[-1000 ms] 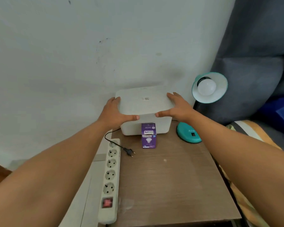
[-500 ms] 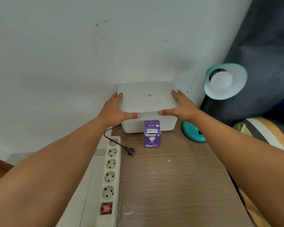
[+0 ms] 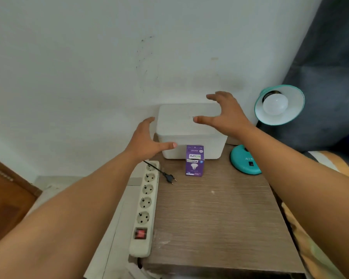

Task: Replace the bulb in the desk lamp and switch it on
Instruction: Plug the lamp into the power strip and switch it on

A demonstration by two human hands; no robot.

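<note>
both hands hold nothing: the left hand point(image 3: 147, 137) rests spread against the white box point(image 3: 189, 131), the right hand point(image 3: 224, 113) hovers open-fingered above its lid. the old bulb point(image 3: 275, 104) sits in the teal lamp point(image 3: 280, 105) at right, the purple bulb carton point(image 3: 194, 161) upright on the surface point(image 3: 220, 208) against the box front. a careless reach rightward could topple the carton or knock the tilted shade.

The purple bulb box point(image 3: 194, 161) reads "ECOLINK"; the teal lamp base point(image 3: 245, 163), "ATN".

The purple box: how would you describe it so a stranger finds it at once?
On the brown wooden bedside table, look in front of the white plastic lidded bin at the wall. The small purple cardboard bulb box stands upright there, the only purple thing, with a bulb pictured on it.
</note>
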